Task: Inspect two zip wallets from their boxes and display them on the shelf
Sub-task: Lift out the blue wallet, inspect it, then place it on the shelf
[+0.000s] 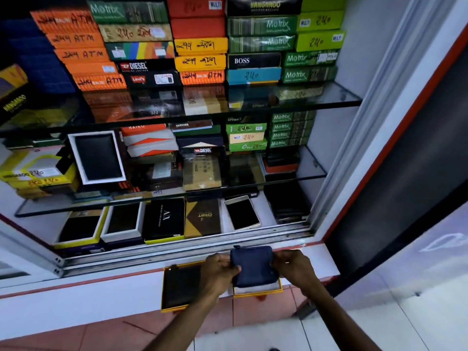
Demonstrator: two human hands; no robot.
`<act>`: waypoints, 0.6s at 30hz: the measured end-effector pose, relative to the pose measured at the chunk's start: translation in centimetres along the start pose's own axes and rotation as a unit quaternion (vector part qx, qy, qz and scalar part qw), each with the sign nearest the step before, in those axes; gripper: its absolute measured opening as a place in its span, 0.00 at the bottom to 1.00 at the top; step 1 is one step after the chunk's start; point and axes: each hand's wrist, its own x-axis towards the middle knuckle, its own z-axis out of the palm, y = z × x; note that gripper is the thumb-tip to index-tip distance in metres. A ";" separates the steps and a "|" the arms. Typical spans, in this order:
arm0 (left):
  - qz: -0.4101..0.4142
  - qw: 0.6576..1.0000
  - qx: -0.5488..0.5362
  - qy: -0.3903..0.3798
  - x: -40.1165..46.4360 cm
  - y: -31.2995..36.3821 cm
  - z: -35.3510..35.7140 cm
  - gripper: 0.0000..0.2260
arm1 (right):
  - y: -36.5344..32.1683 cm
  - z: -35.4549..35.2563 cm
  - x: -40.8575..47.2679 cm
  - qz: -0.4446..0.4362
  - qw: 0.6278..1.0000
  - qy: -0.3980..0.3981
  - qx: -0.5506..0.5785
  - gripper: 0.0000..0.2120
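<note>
A dark blue zip wallet is held between both hands just above an open yellow box on the white ledge. My left hand grips its left edge and my right hand grips its right edge. To the left, partly under my left wrist, lies a second yellow-rimmed box with a dark inside; whether a wallet is in it is not clear.
A glass-shelved display cabinet rises behind the ledge, stacked with many coloured wallet boxes. The bottom shelf holds several open boxes, among them a white-rimmed one. A sliding-door track runs along the cabinet front. A red-trimmed frame stands at right.
</note>
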 end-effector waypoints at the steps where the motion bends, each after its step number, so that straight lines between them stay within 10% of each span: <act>1: 0.001 1.000 0.024 0.001 0.2 -0.4 0.4 0.09 | 0.2 0.3 0.2 0.007 1.000 -0.010 -0.023 0.11; 11: 0.000 0.981 0.195 -0.006 1.2 -1.9 2.2 0.19 | 1.7 2.0 1.3 0.105 0.993 0.043 -0.017 0.20; 18: -0.035 0.989 0.142 -0.014 1.0 -0.9 1.4 0.08 | 0.7 1.3 1.3 0.068 0.997 -0.006 -0.037 0.11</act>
